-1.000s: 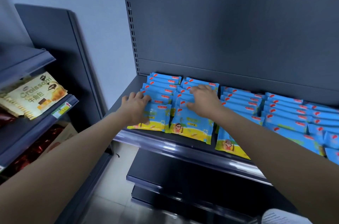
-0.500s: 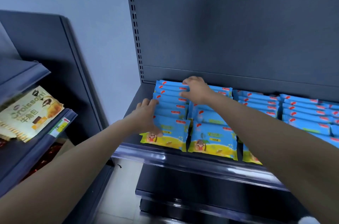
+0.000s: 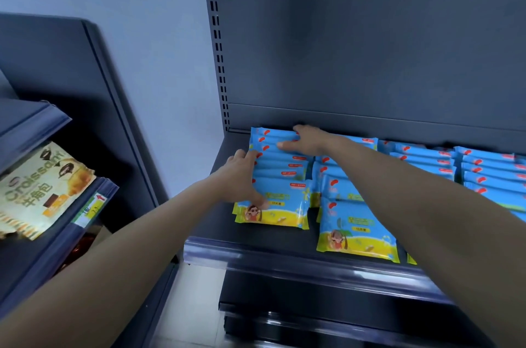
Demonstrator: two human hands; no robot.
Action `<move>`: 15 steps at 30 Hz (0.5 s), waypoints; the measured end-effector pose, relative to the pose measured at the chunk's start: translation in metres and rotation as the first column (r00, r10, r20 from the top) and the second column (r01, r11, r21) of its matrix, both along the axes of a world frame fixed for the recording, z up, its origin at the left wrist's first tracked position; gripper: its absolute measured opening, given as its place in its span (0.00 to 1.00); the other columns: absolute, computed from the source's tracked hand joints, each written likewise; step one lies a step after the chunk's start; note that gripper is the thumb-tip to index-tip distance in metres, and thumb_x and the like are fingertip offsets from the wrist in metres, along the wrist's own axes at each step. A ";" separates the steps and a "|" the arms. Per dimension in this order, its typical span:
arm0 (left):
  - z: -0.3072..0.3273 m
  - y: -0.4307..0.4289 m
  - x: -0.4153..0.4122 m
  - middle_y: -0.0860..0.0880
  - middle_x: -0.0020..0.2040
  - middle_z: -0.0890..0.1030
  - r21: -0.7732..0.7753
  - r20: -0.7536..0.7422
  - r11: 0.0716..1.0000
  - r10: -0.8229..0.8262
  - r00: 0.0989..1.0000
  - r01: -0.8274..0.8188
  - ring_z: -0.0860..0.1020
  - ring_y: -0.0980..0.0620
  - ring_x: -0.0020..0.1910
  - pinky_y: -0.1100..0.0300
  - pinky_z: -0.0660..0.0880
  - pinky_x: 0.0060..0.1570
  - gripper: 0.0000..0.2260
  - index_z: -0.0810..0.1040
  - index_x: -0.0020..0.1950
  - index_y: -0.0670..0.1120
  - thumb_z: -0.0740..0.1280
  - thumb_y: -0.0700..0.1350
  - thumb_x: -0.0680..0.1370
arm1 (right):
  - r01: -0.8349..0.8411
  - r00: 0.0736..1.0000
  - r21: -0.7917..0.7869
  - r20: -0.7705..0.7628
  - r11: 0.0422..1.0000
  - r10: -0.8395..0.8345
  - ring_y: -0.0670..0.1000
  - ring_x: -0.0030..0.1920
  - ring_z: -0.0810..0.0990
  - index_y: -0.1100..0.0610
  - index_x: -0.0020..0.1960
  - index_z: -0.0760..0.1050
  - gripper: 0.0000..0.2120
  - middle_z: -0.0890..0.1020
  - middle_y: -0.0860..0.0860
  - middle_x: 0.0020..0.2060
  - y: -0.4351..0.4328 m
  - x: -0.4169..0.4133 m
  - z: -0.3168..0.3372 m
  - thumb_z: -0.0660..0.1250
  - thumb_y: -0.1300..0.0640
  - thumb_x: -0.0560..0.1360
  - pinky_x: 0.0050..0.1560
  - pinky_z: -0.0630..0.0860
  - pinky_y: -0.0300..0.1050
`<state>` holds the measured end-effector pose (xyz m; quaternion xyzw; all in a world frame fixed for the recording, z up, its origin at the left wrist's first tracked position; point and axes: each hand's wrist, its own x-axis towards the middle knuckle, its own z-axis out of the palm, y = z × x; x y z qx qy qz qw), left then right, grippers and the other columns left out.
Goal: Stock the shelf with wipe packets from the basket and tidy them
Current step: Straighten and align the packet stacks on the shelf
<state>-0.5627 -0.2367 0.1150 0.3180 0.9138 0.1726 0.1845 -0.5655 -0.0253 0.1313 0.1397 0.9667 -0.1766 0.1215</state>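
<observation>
Left hand (image 3: 242, 176) flat, fingers straight against the left edge of the leftmost row of blue-and-yellow plastic wipe packets (image 3: 280, 174), right hand (image 3: 308, 140) spread flat on that row's far end, packets overlapping on dark grey metal shelf (image 3: 256, 235)

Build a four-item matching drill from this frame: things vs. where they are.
Things
1. left hand
2. right hand
3. croissant pack
4. front packet of the second row

Places
A. on the side shelf, far left
B. far end of the leftmost row, by the back panel
C. against the left edge of the leftmost row
D. lying flat close behind the shelf lip

Pairs: 1-C, 2-B, 3-A, 4-D
</observation>
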 end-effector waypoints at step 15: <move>-0.004 0.002 -0.014 0.51 0.68 0.59 0.094 0.158 0.995 0.028 0.987 -0.043 0.69 0.50 0.63 0.58 0.71 0.60 0.56 0.40 0.76 0.53 0.79 0.51 0.62 | 0.002 0.975 0.003 0.223 1.000 -0.003 0.53 0.55 0.77 0.57 0.59 0.74 0.40 0.77 0.50 0.53 -0.005 -0.038 0.002 0.55 0.24 0.67 0.59 0.72 0.50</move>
